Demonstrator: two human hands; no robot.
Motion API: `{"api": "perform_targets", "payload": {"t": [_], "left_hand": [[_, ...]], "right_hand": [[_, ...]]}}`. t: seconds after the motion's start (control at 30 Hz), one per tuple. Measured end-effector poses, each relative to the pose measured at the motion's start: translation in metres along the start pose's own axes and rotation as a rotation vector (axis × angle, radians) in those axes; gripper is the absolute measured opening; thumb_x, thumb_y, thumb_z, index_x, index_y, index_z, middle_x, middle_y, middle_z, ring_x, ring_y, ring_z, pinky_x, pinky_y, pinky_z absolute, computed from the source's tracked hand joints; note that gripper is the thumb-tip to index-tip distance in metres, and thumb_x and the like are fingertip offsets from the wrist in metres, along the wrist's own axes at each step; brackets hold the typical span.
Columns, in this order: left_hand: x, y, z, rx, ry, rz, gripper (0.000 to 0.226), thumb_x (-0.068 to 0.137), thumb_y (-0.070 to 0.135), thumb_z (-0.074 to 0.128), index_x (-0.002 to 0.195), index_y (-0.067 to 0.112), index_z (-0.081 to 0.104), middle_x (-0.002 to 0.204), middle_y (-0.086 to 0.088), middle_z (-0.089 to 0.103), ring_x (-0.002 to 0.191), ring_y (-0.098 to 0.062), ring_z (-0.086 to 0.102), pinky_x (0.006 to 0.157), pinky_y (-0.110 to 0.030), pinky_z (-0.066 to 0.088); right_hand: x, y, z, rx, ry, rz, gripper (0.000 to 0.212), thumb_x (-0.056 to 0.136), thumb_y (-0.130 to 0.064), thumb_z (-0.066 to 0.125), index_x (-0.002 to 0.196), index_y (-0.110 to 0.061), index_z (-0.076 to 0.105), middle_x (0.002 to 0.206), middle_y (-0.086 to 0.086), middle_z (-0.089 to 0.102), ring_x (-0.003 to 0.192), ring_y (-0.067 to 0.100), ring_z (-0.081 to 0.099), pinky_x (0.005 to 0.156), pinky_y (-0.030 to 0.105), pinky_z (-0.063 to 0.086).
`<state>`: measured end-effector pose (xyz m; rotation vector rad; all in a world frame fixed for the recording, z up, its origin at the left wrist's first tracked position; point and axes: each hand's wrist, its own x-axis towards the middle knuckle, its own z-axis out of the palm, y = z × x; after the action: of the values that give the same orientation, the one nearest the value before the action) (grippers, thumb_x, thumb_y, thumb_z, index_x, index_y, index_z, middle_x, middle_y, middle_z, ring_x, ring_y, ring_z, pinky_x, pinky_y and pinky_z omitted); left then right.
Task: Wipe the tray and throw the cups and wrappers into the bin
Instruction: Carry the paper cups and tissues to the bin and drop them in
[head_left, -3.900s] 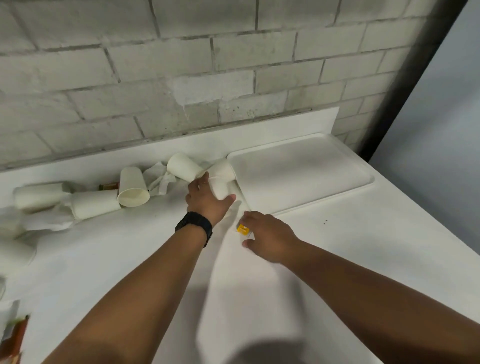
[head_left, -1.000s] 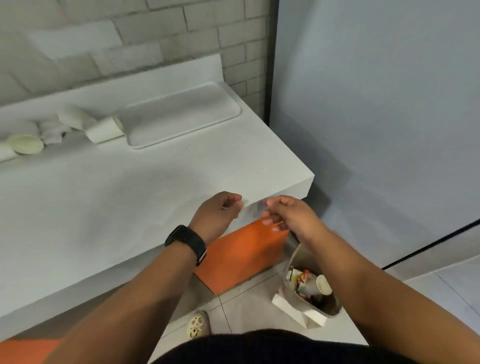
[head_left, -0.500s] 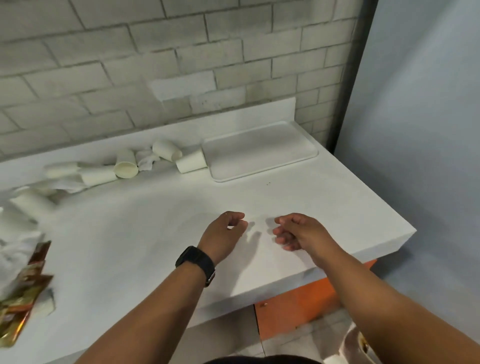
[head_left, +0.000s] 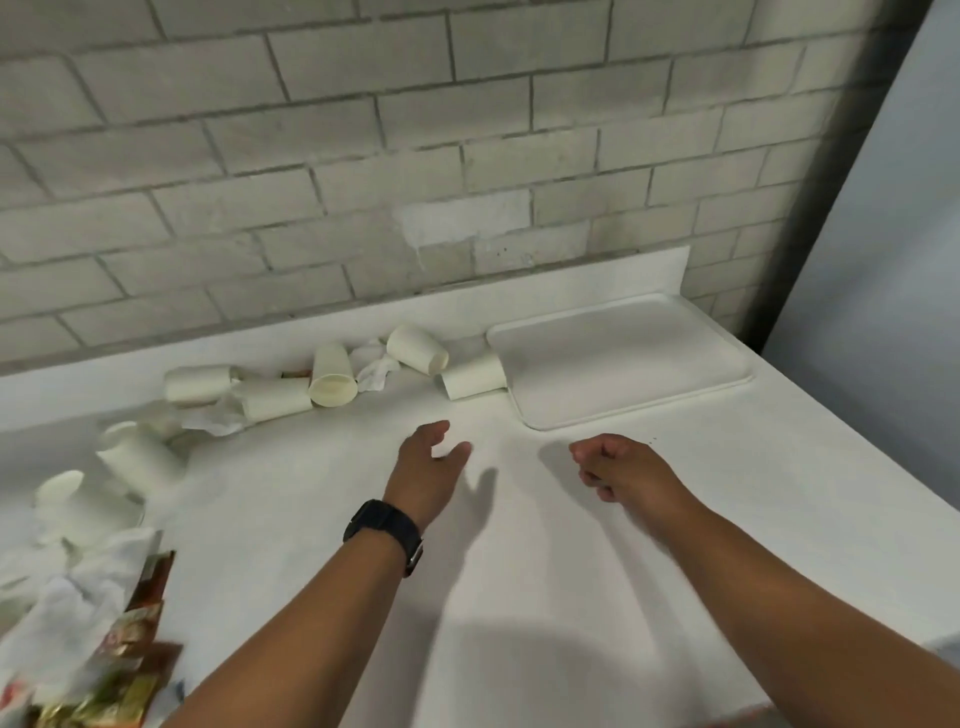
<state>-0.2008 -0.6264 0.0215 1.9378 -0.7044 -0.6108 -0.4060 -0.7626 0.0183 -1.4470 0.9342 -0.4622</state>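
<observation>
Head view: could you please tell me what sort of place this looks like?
Probably a canteen or break-room clean-up counter: a white counter against a painted brick wall, strewn with paper cups beside a serving tray.

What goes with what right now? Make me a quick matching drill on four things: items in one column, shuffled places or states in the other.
1. tray
2. left hand
3. right hand
4. colourful wrappers

a. fingers loosely curled, holding nothing
b. near-left counter edge
c. far right, by the wall
d. fingers extended above the counter

Pairs: 1-c, 2-d, 3-a, 4-b
</observation>
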Motion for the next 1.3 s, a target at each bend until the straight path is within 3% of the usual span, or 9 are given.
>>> {"api": "perform_targets", "payload": {"t": [0.1, 0.23, 0.47, 0.8, 0.9, 0.97, 1.07, 1.17, 1.3], "left_hand": [[0.033, -0.002, -0.022, 0.015, 0.064, -0.015, 0.05, 0.09, 0.035, 0.06, 0.137, 0.025, 0.044, 0.142, 0.001, 0.041, 0.114, -0.013, 0.048, 0.092, -0.026, 0.037], [0.079, -0.004, -0.043, 0.027, 0.092, -0.035, 0.06, 0.088, 0.038, 0.062, 0.141, 0.021, 0.04, 0.148, -0.003, 0.034, 0.126, -0.02, 0.045, 0.102, -0.03, 0.036], [0.156, 0.012, -0.056, 0.166, 0.072, -0.013, 0.07, 0.085, 0.044, 0.06, 0.144, 0.017, 0.034, 0.146, -0.008, 0.04, 0.129, -0.026, 0.044, 0.108, -0.04, 0.037], [0.239, 0.026, -0.049, 0.392, 0.037, -0.052, 0.073, 0.09, 0.049, 0.055, 0.148, 0.013, 0.028, 0.148, -0.013, 0.034, 0.13, -0.034, 0.041, 0.103, -0.038, 0.036], [0.246, 0.022, -0.046, 0.342, 0.006, -0.035, 0.077, 0.086, 0.046, 0.063, 0.147, 0.013, 0.029, 0.147, -0.011, 0.038, 0.131, -0.032, 0.042, 0.104, -0.038, 0.036], [0.247, 0.018, -0.045, 0.311, -0.012, -0.04, 0.069, 0.086, 0.04, 0.065, 0.142, 0.013, 0.035, 0.142, -0.009, 0.046, 0.127, -0.031, 0.046, 0.101, -0.037, 0.039], [0.243, 0.012, -0.045, 0.351, -0.032, 0.006, 0.03, 0.087, 0.036, 0.062, 0.106, 0.013, 0.059, 0.106, -0.009, 0.065, 0.104, -0.032, 0.062, 0.081, -0.036, 0.046], [0.225, 0.008, -0.044, 0.326, -0.011, 0.029, 0.026, 0.087, 0.034, 0.06, 0.072, 0.018, 0.047, 0.076, -0.007, 0.061, 0.087, -0.033, 0.066, 0.073, -0.039, 0.046], [0.176, 0.015, -0.037, 0.321, 0.029, 0.125, 0.016, 0.089, 0.033, 0.06, 0.086, 0.018, 0.06, 0.088, 0.001, 0.063, 0.085, -0.021, 0.058, 0.077, -0.031, 0.043]], "right_hand": [[0.024, -0.011, 0.014, -0.067, 0.049, -0.035, 0.006, 0.087, -0.027, 0.067, 0.091, -0.026, 0.072, 0.082, -0.01, 0.064, 0.076, 0.011, 0.057, 0.072, 0.026, 0.044], [0.053, -0.029, 0.033, -0.175, 0.074, -0.066, 0.029, 0.087, -0.029, 0.067, 0.116, -0.022, 0.065, 0.115, -0.004, 0.063, 0.107, 0.015, 0.061, 0.091, 0.028, 0.046], [0.107, -0.043, 0.064, -0.198, 0.074, -0.067, 0.066, 0.079, -0.041, 0.073, 0.136, -0.021, 0.05, 0.141, 0.003, 0.049, 0.13, 0.02, 0.049, 0.108, 0.04, 0.04], [0.165, -0.057, 0.089, -0.171, 0.113, -0.022, 0.08, 0.072, -0.041, 0.079, 0.14, -0.017, 0.045, 0.142, 0.002, 0.046, 0.128, 0.021, 0.048, 0.107, 0.043, 0.041], [0.171, -0.053, 0.091, -0.222, 0.09, -0.021, 0.053, 0.066, -0.044, 0.08, 0.108, -0.017, 0.064, 0.108, 0.002, 0.064, 0.1, 0.019, 0.061, 0.093, 0.041, 0.051], [0.168, -0.053, 0.094, -0.24, 0.106, -0.065, 0.022, 0.075, -0.028, 0.078, 0.085, -0.015, 0.063, 0.082, -0.004, 0.06, 0.079, 0.015, 0.057, 0.073, 0.031, 0.047], [0.158, -0.052, 0.094, -0.225, 0.106, -0.091, 0.01, 0.083, -0.019, 0.072, 0.081, -0.017, 0.062, 0.098, -0.005, 0.061, 0.093, 0.018, 0.058, 0.077, 0.027, 0.04], [0.141, -0.049, 0.089, -0.14, 0.1, -0.104, 0.01, 0.087, -0.022, 0.068, 0.079, -0.021, 0.06, 0.1, -0.001, 0.059, 0.09, 0.019, 0.056, 0.073, 0.024, 0.04], [0.111, -0.049, 0.072, -0.02, 0.157, -0.119, 0.006, 0.091, -0.022, 0.062, 0.09, -0.015, 0.061, 0.118, -0.006, 0.06, 0.103, 0.014, 0.059, 0.073, 0.019, 0.042]]}}
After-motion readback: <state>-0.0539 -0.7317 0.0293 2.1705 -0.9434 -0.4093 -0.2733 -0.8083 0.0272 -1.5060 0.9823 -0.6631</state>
